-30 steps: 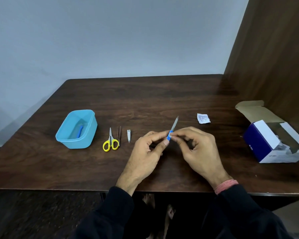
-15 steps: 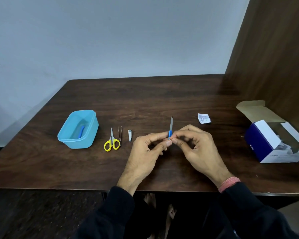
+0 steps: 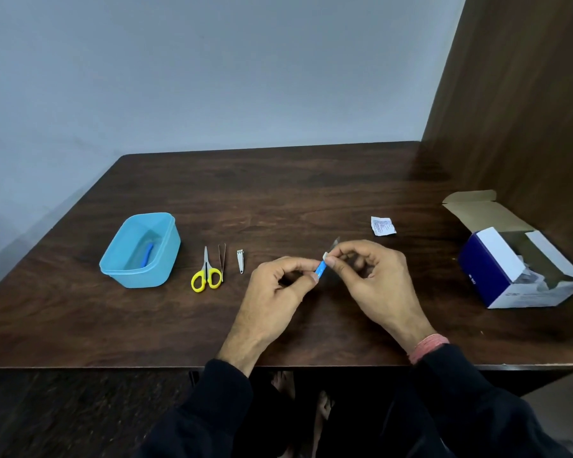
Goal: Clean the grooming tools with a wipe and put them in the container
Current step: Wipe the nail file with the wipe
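My left hand (image 3: 275, 292) pinches the blue handle of a nail file (image 3: 321, 268) above the table. My right hand (image 3: 374, 276) pinches a small white wipe (image 3: 326, 256) around the file's metal blade, whose tip pokes out past the fingers. A light blue container (image 3: 139, 249) stands at the left with a blue tool (image 3: 148, 254) inside. Between the container and my hands lie yellow-handled scissors (image 3: 206, 274), tweezers (image 3: 222, 261) and a nail clipper (image 3: 241, 261), side by side.
A torn white wipe sachet (image 3: 382, 225) lies right of centre on the dark wooden table (image 3: 278, 200). An open blue and white box (image 3: 516, 269) stands at the right edge, beside a wooden side panel (image 3: 510, 110).
The file has tilted from upright to leaning right. My right hand has slid up along the blade, so less of the blade shows and more blue handle is bare.
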Available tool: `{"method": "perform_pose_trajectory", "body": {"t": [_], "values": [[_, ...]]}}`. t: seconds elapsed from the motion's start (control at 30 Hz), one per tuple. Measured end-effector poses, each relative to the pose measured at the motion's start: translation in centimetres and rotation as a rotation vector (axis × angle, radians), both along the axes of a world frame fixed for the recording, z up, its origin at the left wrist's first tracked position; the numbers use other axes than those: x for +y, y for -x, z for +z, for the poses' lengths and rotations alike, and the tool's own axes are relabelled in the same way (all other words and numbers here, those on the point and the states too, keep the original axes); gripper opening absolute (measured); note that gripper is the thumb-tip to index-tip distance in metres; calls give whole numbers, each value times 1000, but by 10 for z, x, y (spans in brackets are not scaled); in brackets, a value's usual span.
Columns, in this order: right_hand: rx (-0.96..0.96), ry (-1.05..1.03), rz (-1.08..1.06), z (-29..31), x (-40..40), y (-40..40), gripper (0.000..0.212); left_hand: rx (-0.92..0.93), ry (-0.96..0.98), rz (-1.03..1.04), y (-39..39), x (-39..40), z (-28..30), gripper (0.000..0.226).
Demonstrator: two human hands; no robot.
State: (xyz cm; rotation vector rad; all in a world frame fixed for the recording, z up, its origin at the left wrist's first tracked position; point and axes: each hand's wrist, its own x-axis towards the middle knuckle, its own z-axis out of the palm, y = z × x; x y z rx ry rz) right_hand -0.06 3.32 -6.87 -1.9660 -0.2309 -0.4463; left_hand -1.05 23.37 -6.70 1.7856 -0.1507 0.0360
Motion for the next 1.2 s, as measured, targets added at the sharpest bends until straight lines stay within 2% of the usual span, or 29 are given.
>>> {"method": "perform_pose_trajectory", "body": {"t": [0.13, 0.4, 0.6, 0.87, 1.0, 1.1, 1.2], "values": [[51, -35, -107, 1, -2, -4, 12, -26, -48, 64, 5, -4, 5, 25], [129, -128, -190, -1, -7, -11, 10, -15, -34, 92, 9, -5, 9, 26], [164, -276, -252, -5, -15, -13, 6, -26, -25, 198, 9, -8, 11, 22], [123, -155, -141, 3, 3, -10, 8, -166, 28, 336, 26, 2, 21, 10], [167, -284, -8, 5, 43, -8, 7, -235, -41, 624, 31, 48, 30, 13], [214, -349, 84, 5, 77, -6, 4, -160, -158, 903, 31, 109, 51, 18], [228, -355, 151, 4, 102, -6, 4, -37, -274, 1029, 28, 169, 76, 14]]}}
